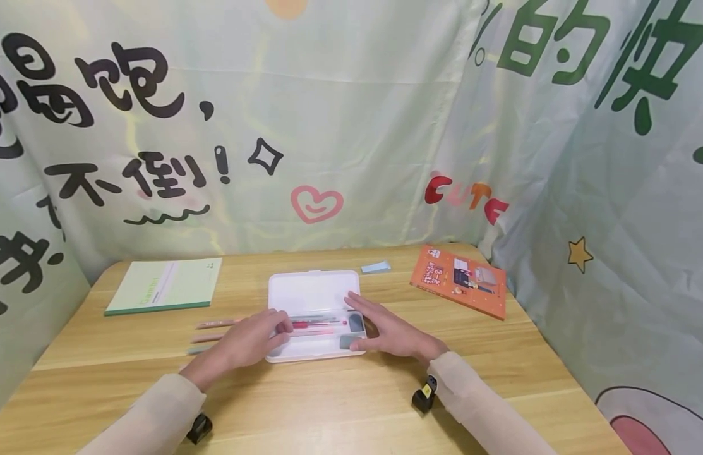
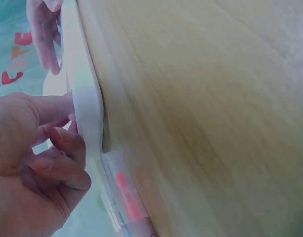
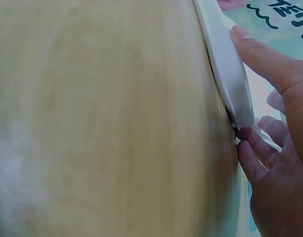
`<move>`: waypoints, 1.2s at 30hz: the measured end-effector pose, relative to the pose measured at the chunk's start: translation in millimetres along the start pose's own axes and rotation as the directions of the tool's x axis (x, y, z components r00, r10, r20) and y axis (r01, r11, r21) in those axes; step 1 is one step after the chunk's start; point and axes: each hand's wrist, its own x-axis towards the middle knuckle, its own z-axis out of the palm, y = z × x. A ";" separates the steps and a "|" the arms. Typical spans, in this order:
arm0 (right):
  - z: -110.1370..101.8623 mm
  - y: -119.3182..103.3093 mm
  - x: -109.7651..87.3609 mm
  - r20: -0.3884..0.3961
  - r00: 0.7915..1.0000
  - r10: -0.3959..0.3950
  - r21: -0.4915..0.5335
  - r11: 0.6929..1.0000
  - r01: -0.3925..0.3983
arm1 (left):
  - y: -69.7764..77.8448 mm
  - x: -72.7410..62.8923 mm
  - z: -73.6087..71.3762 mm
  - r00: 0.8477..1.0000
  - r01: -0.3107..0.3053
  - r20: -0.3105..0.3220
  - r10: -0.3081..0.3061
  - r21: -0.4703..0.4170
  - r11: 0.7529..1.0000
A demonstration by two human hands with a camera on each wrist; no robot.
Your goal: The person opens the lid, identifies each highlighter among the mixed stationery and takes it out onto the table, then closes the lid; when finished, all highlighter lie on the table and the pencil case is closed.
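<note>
A white pencil case lies open on the table, its lid folded back. Inside are a red-and-clear pen, a pink pen, a dark grey piece and a grey block. My left hand reaches over the case's left end, fingers bent inside; whether they pinch a pen is hidden. My right hand holds the right end, thumb over the front rim beside the grey block, index finger by the lid. In the right wrist view, other fingers touch the case's corner.
Several pens lie left of the case, partly behind my left hand. A pale green notebook sits at the back left. An orange book lies at the back right, and a small blue strip behind the case. Printed cloth hangs around the table.
</note>
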 end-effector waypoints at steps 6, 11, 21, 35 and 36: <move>-0.4 -0.3 0.5 0.005 1.000 -0.004 0.017 1.000 0.004 | -10.0 -7.2 -8.7 0.998 0.056 -0.021 -0.058 -0.112 0.992; -1.1 -0.5 0.4 0.005 1.000 -0.010 0.003 1.000 0.010 | -25.7 -25.6 -23.3 0.997 0.058 -0.042 -0.069 -0.222 0.973; -1.7 -0.6 -2.1 0.004 1.000 -0.007 -0.002 1.000 0.007 | -60.9 -80.6 -43.4 0.987 0.021 -0.153 -0.056 -0.218 0.976; -0.3 0.7 -1.7 -0.001 1.000 -0.006 -0.001 1.000 0.006 | -99.8 -138.5 -45.6 0.994 0.076 -0.062 -0.086 -0.152 0.985; -0.4 0.4 -1.6 0.000 1.000 -0.005 -0.001 1.000 0.005 | -100.8 -140.2 -44.5 0.994 0.087 -0.055 -0.096 -0.147 0.985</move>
